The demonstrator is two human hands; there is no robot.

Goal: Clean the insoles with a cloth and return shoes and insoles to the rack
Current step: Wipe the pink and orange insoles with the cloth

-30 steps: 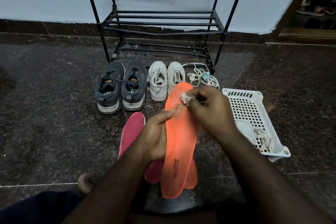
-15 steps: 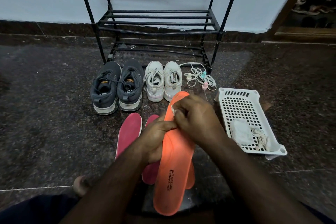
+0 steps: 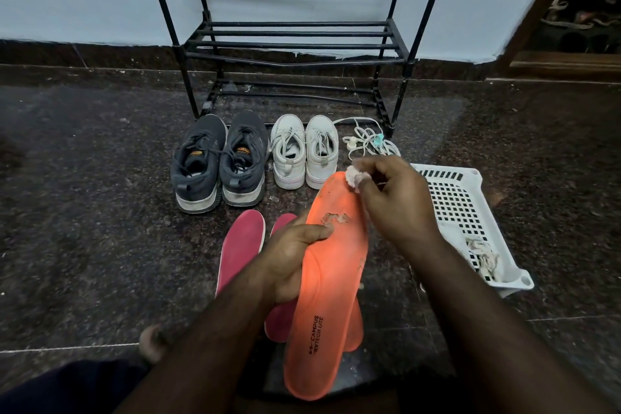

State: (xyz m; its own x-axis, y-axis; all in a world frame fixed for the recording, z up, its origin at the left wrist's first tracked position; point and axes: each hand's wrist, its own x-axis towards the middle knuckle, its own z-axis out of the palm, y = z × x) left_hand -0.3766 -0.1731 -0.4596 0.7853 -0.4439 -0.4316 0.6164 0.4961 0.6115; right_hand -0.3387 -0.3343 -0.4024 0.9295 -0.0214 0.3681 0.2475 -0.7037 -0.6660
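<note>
My left hand [image 3: 295, 255] grips an orange insole [image 3: 331, 282] by its left edge, thumb across a scuffed patch. My right hand [image 3: 393, 202] pinches a small white cloth [image 3: 353, 176] against the insole's toe end. A second orange insole [image 3: 356, 329] lies under the held one. Two pink insoles [image 3: 240, 245] lie on the floor to the left, one mostly hidden by my left hand. A dark grey pair of shoes [image 3: 216, 161] and a white pair of shoes [image 3: 304, 149] stand before the empty black rack [image 3: 295, 44].
A white perforated basket [image 3: 470, 212] with a rag inside lies on the floor at the right. A tangle of white laces [image 3: 368, 141] sits by the rack's right leg. My bare toe [image 3: 151, 343] shows at lower left. The floor is dark granite.
My right hand with the cloth slid down the insole to its middle, then back up to the toe end. The left hand kept its hold on the insole.
</note>
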